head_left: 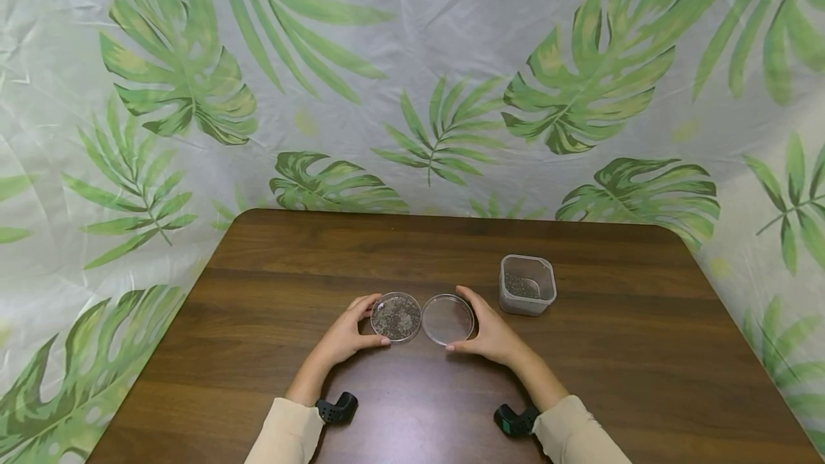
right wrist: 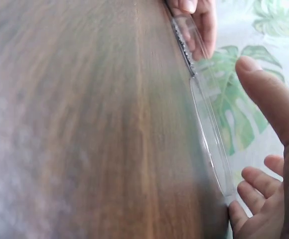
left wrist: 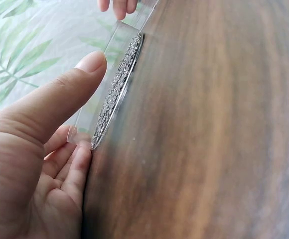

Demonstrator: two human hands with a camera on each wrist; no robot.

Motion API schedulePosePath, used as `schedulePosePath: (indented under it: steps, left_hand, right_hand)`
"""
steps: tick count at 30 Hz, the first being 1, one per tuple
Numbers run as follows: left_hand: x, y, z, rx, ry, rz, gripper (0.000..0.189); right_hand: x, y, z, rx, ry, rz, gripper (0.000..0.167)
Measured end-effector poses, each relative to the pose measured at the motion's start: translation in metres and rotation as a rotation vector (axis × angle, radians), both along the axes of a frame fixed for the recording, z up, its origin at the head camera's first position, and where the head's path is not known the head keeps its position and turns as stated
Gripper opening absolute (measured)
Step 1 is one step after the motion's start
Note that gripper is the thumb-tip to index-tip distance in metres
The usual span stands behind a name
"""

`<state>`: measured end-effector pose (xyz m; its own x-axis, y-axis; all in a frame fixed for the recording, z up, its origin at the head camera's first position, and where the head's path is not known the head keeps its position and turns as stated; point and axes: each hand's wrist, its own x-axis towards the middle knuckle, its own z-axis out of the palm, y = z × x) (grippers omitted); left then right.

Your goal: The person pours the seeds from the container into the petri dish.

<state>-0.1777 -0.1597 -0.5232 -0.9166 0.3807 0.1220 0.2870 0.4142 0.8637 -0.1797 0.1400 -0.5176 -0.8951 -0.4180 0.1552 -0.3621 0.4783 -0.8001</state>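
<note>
Two round clear petri dishes lie side by side on the table, their rims touching or almost touching. The left petri dish [head_left: 396,319] holds grey-brown grains, like soil or gravel, seen edge-on in the left wrist view. My left hand [head_left: 348,331] holds it at its left side, thumb on the near edge and fingers at the far edge. No grains show in the right petri dish [head_left: 447,320]. Around its right side my right hand [head_left: 490,331] rests with spread fingers; in the right wrist view the thumb [right wrist: 249,67] stands off the rim and the fingertips are near the edge.
A clear square plastic tub [head_left: 527,305] with some grey grains at its bottom stands right of my right hand. The brown wooden table [head_left: 290,256] ends at a leaf-patterned curtain [head_left: 438,127] behind. A black camera band sits on each wrist.
</note>
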Motion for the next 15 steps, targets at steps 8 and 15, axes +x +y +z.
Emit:
schedulePosePath:
  steps: [8,15]
  left_hand:
    - [-0.0002,0.0005,-0.0006,-0.006,-0.012,0.012,0.081]
    - [-0.0007,0.0001,0.0,-0.019,-0.033,0.021,0.082]
  right_hand:
    - [-0.0033,-0.0007,-0.0052,0.061,-0.008,0.011,0.108]
    - [-0.005,-0.0009,-0.0059,0.123,-0.019,0.007,0.109]
